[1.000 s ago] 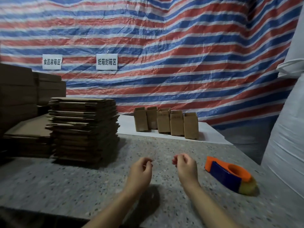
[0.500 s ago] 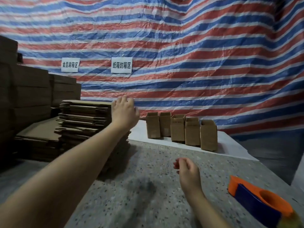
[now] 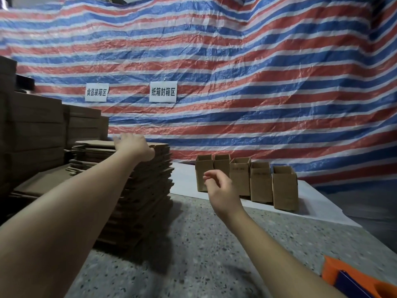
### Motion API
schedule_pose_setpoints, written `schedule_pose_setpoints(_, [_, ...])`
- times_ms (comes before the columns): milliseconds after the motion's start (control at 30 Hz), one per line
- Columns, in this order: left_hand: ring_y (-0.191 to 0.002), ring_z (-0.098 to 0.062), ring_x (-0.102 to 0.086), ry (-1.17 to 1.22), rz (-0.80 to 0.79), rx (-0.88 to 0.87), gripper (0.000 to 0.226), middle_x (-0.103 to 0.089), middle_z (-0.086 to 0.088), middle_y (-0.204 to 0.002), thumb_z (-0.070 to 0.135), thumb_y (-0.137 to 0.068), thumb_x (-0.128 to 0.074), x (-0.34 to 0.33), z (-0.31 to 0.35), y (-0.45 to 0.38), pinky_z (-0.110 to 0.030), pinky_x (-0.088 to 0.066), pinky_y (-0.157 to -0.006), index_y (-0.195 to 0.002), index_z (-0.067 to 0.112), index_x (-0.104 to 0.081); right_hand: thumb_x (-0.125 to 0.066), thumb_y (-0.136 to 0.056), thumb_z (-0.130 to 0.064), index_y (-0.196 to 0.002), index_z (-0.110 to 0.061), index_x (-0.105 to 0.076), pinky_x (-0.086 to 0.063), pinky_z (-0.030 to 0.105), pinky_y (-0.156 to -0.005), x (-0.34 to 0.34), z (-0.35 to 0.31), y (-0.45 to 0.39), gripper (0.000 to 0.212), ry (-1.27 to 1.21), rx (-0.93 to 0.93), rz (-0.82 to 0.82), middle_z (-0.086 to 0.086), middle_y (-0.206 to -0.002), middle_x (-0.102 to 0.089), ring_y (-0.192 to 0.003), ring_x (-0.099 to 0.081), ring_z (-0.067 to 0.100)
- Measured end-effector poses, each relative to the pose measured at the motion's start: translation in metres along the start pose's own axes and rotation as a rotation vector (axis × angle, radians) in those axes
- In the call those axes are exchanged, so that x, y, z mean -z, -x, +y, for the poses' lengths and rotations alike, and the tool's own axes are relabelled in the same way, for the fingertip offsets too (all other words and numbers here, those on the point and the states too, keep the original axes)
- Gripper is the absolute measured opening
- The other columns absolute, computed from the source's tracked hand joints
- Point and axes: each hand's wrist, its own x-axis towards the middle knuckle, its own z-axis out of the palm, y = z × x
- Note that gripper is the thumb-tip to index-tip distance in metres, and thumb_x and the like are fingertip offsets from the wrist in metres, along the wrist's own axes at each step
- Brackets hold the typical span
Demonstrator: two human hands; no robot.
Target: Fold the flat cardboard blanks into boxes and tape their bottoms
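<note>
Striped tarpaulin (image 3: 236, 82) carries two signs, 食品装箱区 (image 3: 96, 92) and 纸箱封箱区 (image 3: 163, 91); left hand (image 3: 134, 146) rests, fingers straight, on the stack of flat blanks (image 3: 141, 190); right hand (image 3: 221, 190) hangs apart, loosely curled, before five folded boxes (image 3: 260, 181) with illegible print.

The left hand (image 3: 135, 147) reached far forward with fingers extended, while the right hand (image 3: 221, 190) hovered mid-air, fingers loosely curled.
</note>
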Motion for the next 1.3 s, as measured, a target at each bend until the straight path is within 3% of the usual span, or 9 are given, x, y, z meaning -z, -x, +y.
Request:
schedule_pose_setpoints(133, [-0.121,-0.036,-0.05,0.021,-0.09,0.039,0.046,-0.059,-0.011,-0.127,0.038,-0.088,-0.047,-0.002,-0.002,0.006,-0.065,-0.024,-0.109,-0.13,0.019,-0.051,-0.048,-0.101,-0.023,-0.114,-0.028,-0.057,-0.042,0.011,-0.071,-0.01,0.001,-0.004,0.017,0.007,0.007,-0.032,-0.018,-0.105,-0.06,-0.098,-0.056,0.0])
schedule_pose_setpoints(400, [-0.106,-0.032,-0.058,0.135,0.142,-0.003,0.04,-0.066,-0.006,-0.097,0.055,-0.096,-0.048,-0.001,-0.005,0.015,-0.064,-0.016,-0.113,-0.103,0.018,-0.063,-0.047,-0.102,-0.025,-0.121,-0.023,-0.057,-0.039,0.012,-0.07,-0.013,0.005,-0.007,0.021,0.047,-0.077,-0.024,-0.016,-0.103,-0.055,-0.095,-0.052,0.0])
schedule_pose_setpoints(467, [-0.103,-0.033,-0.058,0.264,0.259,-0.096,0.035,-0.066,-0.007,-0.098,0.05,-0.098,-0.051,0.004,-0.007,0.017,-0.057,-0.028,-0.108,-0.1,0.018,-0.066,-0.047,-0.102,-0.025,-0.123,-0.02,-0.057,-0.04,0.014,-0.07,-0.013,0.003,-0.01,0.024,0.054,-0.092,-0.013,-0.016,-0.101,-0.055,-0.093,-0.052,0.001])
schedule_pose_setpoints(567, [-0.096,-0.033,-0.063,0.546,0.434,-0.323,0.02,-0.072,-0.01,-0.098,0.028,-0.095,-0.064,0.016,-0.005,0.024,-0.039,-0.047,-0.083,-0.102,0.013,-0.075,-0.047,-0.102,-0.027,-0.125,-0.019,-0.056,-0.043,0.021,-0.071,-0.01,-0.003,-0.017,0.027,0.084,-0.121,-0.002,-0.01,-0.105,-0.059,-0.091,-0.052,0.004])
schedule_pose_setpoints(633, [-0.087,-0.029,-0.065,0.676,0.55,-0.398,0.016,-0.074,-0.011,-0.094,0.02,-0.091,-0.068,0.026,-0.001,0.031,-0.031,-0.043,-0.073,-0.099,0.009,-0.077,-0.047,-0.102,-0.029,-0.13,-0.017,-0.053,-0.043,0.026,-0.073,-0.005,-0.011,-0.025,0.032,0.112,-0.14,-0.018,-0.003,-0.112,-0.059,-0.093,-0.054,0.009])
schedule_pose_setpoints(767, [-0.086,-0.021,-0.063,0.799,0.676,-0.426,0.017,-0.074,-0.009,-0.097,0.015,-0.09,-0.068,0.048,0.011,0.045,-0.025,-0.04,-0.074,-0.103,0.01,-0.076,-0.046,-0.103,-0.038,-0.14,-0.017,-0.048,-0.041,0.031,-0.08,0.013,-0.033,-0.047,0.043,0.116,-0.171,-0.002,0.001,-0.123,-0.057,-0.1,-0.052,0.017])
schedule_pose_setpoints(1033, [-0.077,-0.001,-0.062,1.156,0.617,-0.455,0.012,-0.068,0.012,-0.084,0.031,-0.087,-0.074,0.102,0.023,0.076,-0.013,-0.047,-0.066,-0.096,0.024,-0.072,-0.036,-0.104,-0.054,-0.151,-0.01,-0.034,-0.039,0.045,-0.104,0.077,-0.077,-0.093,0.064,0.079,-0.197,0.179,0.013,-0.153,-0.041,-0.137,-0.043,0.034])
schedule_pose_setpoints(1200, [-0.08,-0.007,-0.065,1.348,0.356,-0.435,0.01,-0.069,0.008,-0.086,0.036,-0.088,-0.073,0.115,0.038,0.097,-0.026,-0.054,-0.069,-0.084,0.03,-0.067,-0.025,-0.097,-0.072,-0.154,-0.018,-0.032,-0.032,0.052,-0.116,0.114,-0.093,-0.098,0.079,-0.111,-0.203,0.274,0.009,-0.159,-0.037,-0.144,-0.038,0.032])
schedule_pose_setpoints(1300, [-0.088,-0.018,-0.068,1.469,0.211,-0.393,0.01,-0.072,-0.001,-0.093,0.034,-0.089,-0.073,0.109,0.05,0.109,-0.034,-0.057,-0.079,-0.088,0.025,-0.067,-0.035,-0.096,-0.069,-0.147,-0.017,-0.043,-0.05,0.046,-0.097,0.125,-0.092,-0.084,0.074,-0.156,-0.215,0.339,0.011,-0.146,-0.053,-0.129,-0.054,0.031])
